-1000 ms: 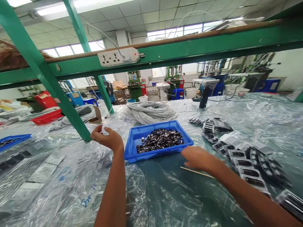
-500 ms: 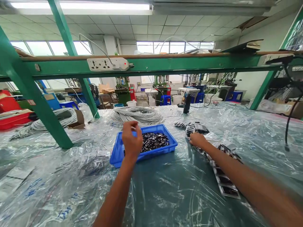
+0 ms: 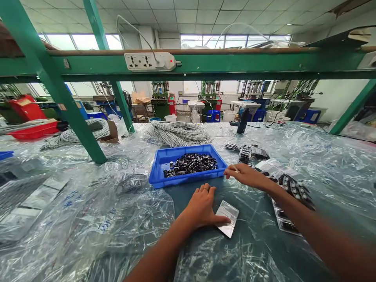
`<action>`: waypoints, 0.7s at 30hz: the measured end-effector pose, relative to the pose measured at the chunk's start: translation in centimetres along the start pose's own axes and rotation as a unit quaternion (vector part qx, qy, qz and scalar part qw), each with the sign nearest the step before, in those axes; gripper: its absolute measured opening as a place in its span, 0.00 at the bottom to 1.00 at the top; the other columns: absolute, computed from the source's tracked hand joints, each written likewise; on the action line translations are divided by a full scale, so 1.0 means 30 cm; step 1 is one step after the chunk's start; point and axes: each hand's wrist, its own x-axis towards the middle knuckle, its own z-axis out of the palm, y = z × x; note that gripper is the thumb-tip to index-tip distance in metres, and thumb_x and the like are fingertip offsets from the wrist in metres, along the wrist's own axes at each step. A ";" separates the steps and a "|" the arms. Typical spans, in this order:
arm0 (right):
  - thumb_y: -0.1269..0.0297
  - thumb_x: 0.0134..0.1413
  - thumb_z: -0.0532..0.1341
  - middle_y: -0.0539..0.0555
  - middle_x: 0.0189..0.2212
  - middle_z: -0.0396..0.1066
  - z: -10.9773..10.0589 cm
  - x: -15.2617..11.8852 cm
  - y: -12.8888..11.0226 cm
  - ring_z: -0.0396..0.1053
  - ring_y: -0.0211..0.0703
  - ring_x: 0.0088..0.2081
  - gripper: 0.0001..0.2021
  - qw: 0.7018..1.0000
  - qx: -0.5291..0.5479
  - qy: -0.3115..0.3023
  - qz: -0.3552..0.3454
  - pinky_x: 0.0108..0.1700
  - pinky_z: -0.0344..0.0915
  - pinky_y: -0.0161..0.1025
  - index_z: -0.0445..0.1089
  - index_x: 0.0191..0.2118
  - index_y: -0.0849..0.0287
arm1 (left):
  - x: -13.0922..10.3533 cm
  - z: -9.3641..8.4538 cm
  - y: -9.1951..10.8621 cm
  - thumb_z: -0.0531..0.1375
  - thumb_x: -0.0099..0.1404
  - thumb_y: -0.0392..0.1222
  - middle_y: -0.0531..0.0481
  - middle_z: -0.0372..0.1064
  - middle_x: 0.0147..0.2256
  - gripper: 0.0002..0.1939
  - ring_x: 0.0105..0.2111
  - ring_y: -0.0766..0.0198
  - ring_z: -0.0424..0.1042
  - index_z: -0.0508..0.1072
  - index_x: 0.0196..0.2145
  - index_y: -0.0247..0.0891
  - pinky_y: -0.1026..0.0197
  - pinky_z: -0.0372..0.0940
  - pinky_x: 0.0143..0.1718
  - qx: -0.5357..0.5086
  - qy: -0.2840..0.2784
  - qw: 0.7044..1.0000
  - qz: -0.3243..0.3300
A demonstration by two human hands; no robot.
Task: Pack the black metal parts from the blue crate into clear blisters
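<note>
my left hand (image 3: pixel 201 205) is spread open, thumb on the flat packet (image 3: pixel 231 211) just in front of the blue tray (image 3: pixel 188 179). my right (image 3: pixel 248 175) pinches a thin stick (image 3: pixel 235 168) by its corner; a careless knock there could spill black parts (image 3: pixel 196 161).

Partly hidden
My left hand (image 3: pixel 202 207) covers part of the silvery packet (image 3: pixel 230 211); right of that hand, my blurred right forearm (image 3: pixel 317 231) partly hides blister packs (image 3: pixel 288 226).

Two hands (image 3: pixel 202 205), one silver packet (image 3: pixel 229 211), one stick (image 3: pixel 235 169).
</note>
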 end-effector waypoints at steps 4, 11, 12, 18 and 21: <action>0.41 0.57 0.54 0.43 0.16 0.51 0.038 0.000 -0.069 0.43 0.31 0.13 0.23 0.945 0.308 0.114 0.011 0.16 0.41 0.33 0.64 0.25 0.57 | -0.034 0.019 0.081 0.66 0.39 0.74 0.27 0.65 0.52 0.54 0.53 0.33 0.64 0.68 0.54 0.31 0.37 0.59 0.55 0.037 -0.048 0.997 -0.043; 0.40 0.51 0.62 0.42 0.14 0.47 0.204 0.022 -0.028 0.42 0.28 0.14 0.27 0.892 0.447 0.065 -0.005 0.17 0.37 0.32 0.61 0.18 0.59 | -0.016 -0.003 0.051 0.63 0.57 0.56 0.34 0.65 0.53 0.35 0.53 0.42 0.66 0.65 0.57 0.34 0.45 0.64 0.52 0.099 -0.043 0.991 -0.082; 0.40 0.51 0.62 0.42 0.13 0.45 0.231 0.028 -0.016 0.41 0.28 0.14 0.27 0.893 0.446 0.058 0.000 0.17 0.36 0.32 0.60 0.17 0.59 | -0.009 -0.005 0.036 0.64 0.56 0.57 0.34 0.65 0.52 0.36 0.53 0.41 0.65 0.66 0.56 0.33 0.45 0.64 0.52 0.097 -0.043 0.989 -0.099; 0.42 0.50 0.61 0.41 0.11 0.40 0.321 0.085 -0.011 0.36 0.27 0.13 0.30 0.849 0.518 0.107 -0.011 0.17 0.33 0.34 0.48 0.13 0.56 | 0.010 0.022 -0.013 0.69 0.53 0.57 0.38 0.68 0.46 0.29 0.47 0.47 0.70 0.73 0.46 0.34 0.51 0.65 0.48 0.012 -0.036 0.988 -0.150; 0.43 0.47 0.63 0.41 0.11 0.41 0.347 0.106 -0.020 0.37 0.27 0.13 0.30 0.835 0.536 0.121 0.002 0.16 0.34 0.33 0.49 0.12 0.56 | 0.014 0.033 -0.016 0.71 0.50 0.55 0.41 0.68 0.44 0.29 0.44 0.49 0.71 0.75 0.44 0.35 0.53 0.66 0.46 -0.036 -0.019 0.985 -0.169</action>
